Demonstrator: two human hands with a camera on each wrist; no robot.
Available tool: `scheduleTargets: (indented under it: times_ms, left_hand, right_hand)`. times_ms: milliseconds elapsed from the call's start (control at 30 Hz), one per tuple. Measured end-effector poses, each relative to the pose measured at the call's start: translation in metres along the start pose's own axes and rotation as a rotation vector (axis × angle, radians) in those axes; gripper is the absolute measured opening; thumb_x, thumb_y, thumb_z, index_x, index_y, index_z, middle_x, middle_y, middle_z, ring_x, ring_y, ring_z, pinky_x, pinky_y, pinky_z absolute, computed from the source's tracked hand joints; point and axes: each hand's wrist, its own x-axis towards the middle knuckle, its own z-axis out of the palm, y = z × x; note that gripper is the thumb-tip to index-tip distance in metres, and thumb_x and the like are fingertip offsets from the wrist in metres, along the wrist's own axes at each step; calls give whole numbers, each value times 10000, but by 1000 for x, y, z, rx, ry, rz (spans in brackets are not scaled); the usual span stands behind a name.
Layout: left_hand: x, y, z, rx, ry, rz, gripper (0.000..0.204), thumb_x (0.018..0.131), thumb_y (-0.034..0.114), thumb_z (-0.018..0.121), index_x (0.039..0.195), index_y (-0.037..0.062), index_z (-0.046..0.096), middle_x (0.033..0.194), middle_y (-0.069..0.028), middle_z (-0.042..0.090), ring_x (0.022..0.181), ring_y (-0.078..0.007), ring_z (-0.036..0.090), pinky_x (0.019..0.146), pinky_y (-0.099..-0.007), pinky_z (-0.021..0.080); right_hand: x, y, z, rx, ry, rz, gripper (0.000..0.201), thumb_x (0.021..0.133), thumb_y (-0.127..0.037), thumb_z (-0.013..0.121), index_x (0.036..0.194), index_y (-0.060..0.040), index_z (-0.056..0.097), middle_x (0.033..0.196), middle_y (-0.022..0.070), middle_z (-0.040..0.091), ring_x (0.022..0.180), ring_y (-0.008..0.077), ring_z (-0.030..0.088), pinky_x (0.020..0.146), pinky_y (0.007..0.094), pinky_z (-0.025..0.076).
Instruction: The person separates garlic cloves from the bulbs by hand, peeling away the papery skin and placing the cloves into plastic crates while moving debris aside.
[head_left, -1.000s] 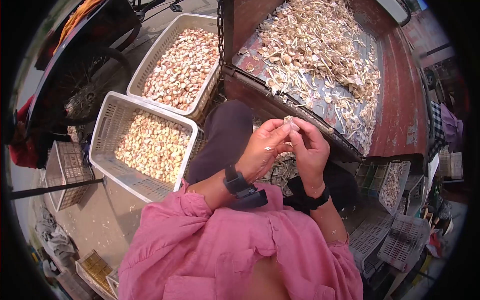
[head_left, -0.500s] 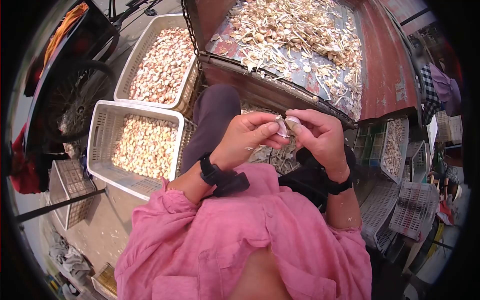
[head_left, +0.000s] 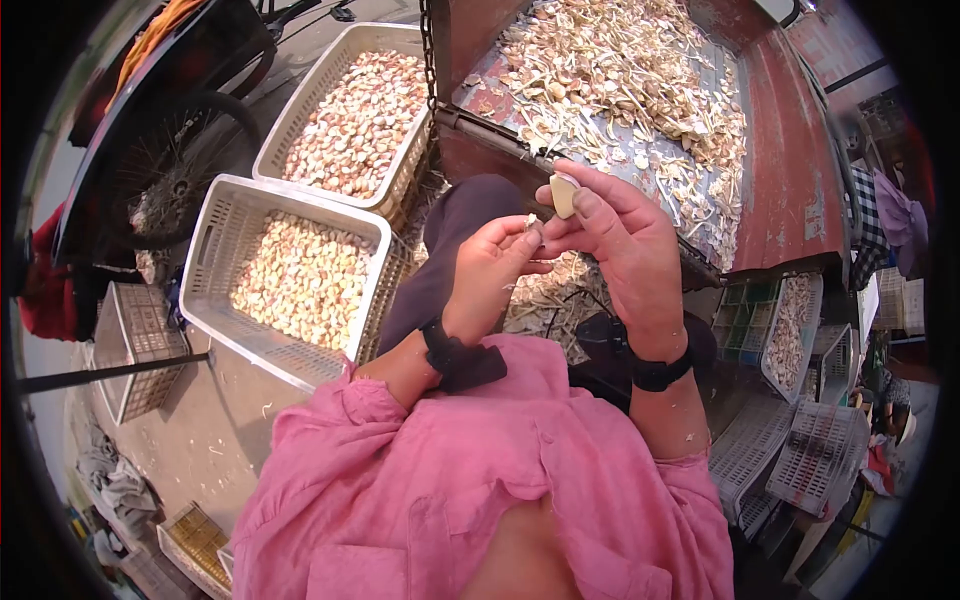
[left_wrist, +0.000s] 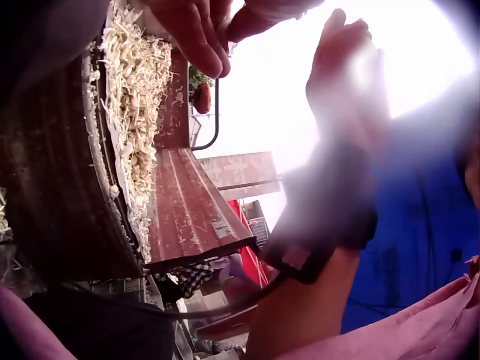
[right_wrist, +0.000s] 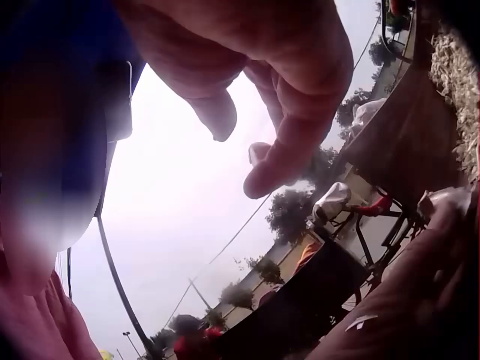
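Note:
In the head view the right hand [head_left: 640,262] pinches a pale peeled garlic clove [head_left: 564,197] between thumb and forefinger. Just left of it and slightly lower, the left hand [head_left: 484,278] pinches a small whitish scrap [head_left: 533,222] at its fingertips. Both hands are above the lap, near the edge of the red metal bed. In the left wrist view, the left hand's fingers [left_wrist: 204,37] show at the top, with the right hand [left_wrist: 349,82] beyond. The right wrist view shows the right hand [right_wrist: 262,67] close up, a pale bit at a fingertip.
Two crates of cloves, one upper [head_left: 275,135] and one lower [head_left: 205,290], stand at the left. Husks and stalks [head_left: 640,80] lie in the red bed [head_left: 795,160]. More crates [head_left: 820,450] are at the right; a wheeled vehicle [head_left: 165,150] is at upper left.
The hands, close together at the fingertips before, are now slightly apart. The right hand has turned and risen, and the pale clove shows clearly in its fingers. The head view has shifted.

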Motion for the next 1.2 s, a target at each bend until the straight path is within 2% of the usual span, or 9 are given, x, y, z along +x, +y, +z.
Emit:
scheduleTargets:
  times_ms: [67,133,233,400,633,800,867,967,1200]
  left_hand:
    - [-4,9,1,44,6,185,237,854,95,508,1052,-32,491,923,-109,578,810,-151,593,708,-262,499]
    - [-4,5,-10,-19,16,83,229,852,82,507,1045,-41,498,920,-111,577,815,-140,590,725,-265,497]
    - [-12,13,-24,84,-84,179,255,835,53,531,1068,-44,494,930,-92,590,811,-121,584,722,-239,488]
    - [-17,25,-19,250,-138,257,196,833,50,534,1004,-45,541,888,-86,598,744,-117,594,671,-221,498]
    - [-16,26,-24,723,-212,527,141,780,-12,554,917,-29,581,799,-91,581,685,-138,620,589,-216,499]
    - [-17,24,-14,541,-206,472,139,815,-16,514,944,-26,565,799,-78,593,754,-142,609,672,-225,496]
    - [-19,27,-20,660,-242,473,162,823,-24,504,979,-32,545,849,-94,593,788,-159,612,697,-241,507]
    - [-13,23,-28,187,-14,238,228,849,74,516,1048,-38,508,906,-108,594,774,-164,609,685,-250,506]
    - [104,84,-134,-481,436,88,388,927,216,322,1185,-66,258,1087,-240,495,1043,-291,512,831,-335,480]
  right_hand:
    - [8,-1,37,-3,-202,-102,365,815,-146,588,1102,55,485,929,95,565,736,97,555,632,197,467]
    - [28,4,22,-616,-110,-397,376,739,-178,661,1065,-40,534,795,63,541,649,106,534,551,216,444]
    - [29,10,0,-1080,-271,-361,285,705,-171,664,950,-53,580,711,73,535,574,160,536,491,260,420]
    - [22,35,-8,-960,-367,-497,95,756,-99,593,819,-31,568,643,107,541,575,237,548,497,292,419]
    - [8,60,-2,-775,-79,-473,101,815,-98,519,765,-11,525,621,84,523,520,187,512,483,282,393]
    - [1,59,-20,-133,45,201,215,876,-160,439,778,11,524,579,54,486,468,95,456,443,261,378]
    - [1,72,-40,-171,90,167,170,841,-137,474,805,9,554,594,81,505,490,143,495,471,268,409]
    - [-14,79,-61,-1191,-17,131,192,743,-132,536,899,-42,602,812,148,575,700,256,578,658,348,452]
    - [-7,71,-116,-876,159,137,186,759,-141,562,874,-13,633,742,99,616,666,129,583,607,259,461]
